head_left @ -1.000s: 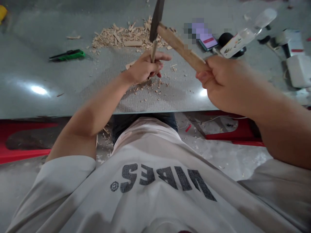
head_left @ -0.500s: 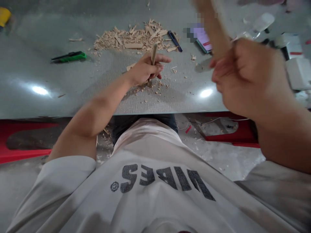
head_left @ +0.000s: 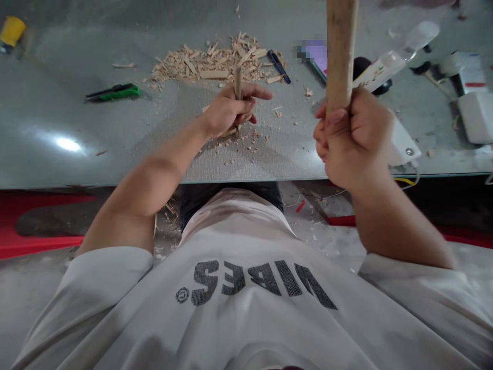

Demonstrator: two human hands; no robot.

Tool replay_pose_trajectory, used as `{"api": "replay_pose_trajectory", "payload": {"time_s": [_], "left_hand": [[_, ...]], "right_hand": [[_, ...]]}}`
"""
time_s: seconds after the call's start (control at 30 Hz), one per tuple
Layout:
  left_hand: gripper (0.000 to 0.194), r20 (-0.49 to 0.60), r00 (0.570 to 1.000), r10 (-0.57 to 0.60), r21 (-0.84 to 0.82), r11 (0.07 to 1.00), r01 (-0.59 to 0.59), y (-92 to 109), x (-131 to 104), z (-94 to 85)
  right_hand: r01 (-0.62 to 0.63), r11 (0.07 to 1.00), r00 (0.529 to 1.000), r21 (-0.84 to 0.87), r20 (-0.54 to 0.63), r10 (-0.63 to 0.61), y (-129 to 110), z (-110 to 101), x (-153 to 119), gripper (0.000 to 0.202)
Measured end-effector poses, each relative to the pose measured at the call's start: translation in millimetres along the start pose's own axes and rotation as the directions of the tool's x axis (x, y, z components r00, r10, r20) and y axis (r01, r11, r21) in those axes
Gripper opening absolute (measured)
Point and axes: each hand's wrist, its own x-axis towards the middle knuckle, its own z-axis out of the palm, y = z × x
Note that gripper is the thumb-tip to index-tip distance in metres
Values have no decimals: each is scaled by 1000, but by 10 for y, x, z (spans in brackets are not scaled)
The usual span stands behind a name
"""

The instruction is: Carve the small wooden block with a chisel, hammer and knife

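Observation:
My left hand is closed around a slim upright chisel, its index finger stretched out to the right. The chisel's lower end meets a small piece of wood on the table, mostly hidden under the hand. Small wood chips are scattered round it. My right hand grips a thick wooden stick, raised above the right side of the table. The stick's top end runs out of view.
Behind my left hand lies a heap of wood shavings with a blue pen. A green utility knife is at left, a yellow object farther off. A phone, a clear bottle and a white box are at right.
My right hand has come left and inward with the wooden stick, which now stands more upright. My left hand and the chisel stay at the same spot.

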Motion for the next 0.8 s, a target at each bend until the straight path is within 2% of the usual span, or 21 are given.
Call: {"api": "replay_pose_trajectory", "payload": {"time_s": [0.1, 0.2, 0.33, 0.43, 0.5, 0.6, 0.67, 0.73, 0.8], "left_hand": [[10, -13, 999, -34, -39, 999, 33, 109, -57, 4], [15, -47, 997, -61, -83, 995, 57, 156, -67, -13], [19, -94, 995, -27, -35, 999, 23, 164, -79, -35], [21, -110, 994, 21, 3, 1000, -21, 189, -126, -2], [20, -120, 992, 50, 26, 999, -47, 210, -158, 49], [15, -159, 984, 80, 85, 994, -67, 206, -165, 135], [14, -195, 974, 113, 117, 989, -91, 169, -136, 175], [16, -211, 967, 144, 132, 984, -118, 113, -96, 187], [19, -205, 963, 172, 122, 981, -149, 52, -62, 165]], "right_hand": [[-45, 988, 989, 149, -136, 66, -16, 196, 87, 71], [-38, 977, 979, 210, -190, 78, -54, 274, 301, 68], [-54, 983, 959, 178, -266, 101, -7, 290, 670, 47], [-15, 982, 960, 186, -271, 66, 128, 371, 845, 30], [10, 982, 965, 190, -259, 41, 221, 455, 882, 29], [-103, 987, 961, 121, -244, 130, 306, 543, 859, 44], [-143, 985, 960, 100, -227, 162, 333, 550, 830, 41], [-76, 989, 962, 131, -251, 107, 361, 535, 811, 31], [-1, 988, 954, 155, -295, 47, 407, 531, 812, 31]]}}
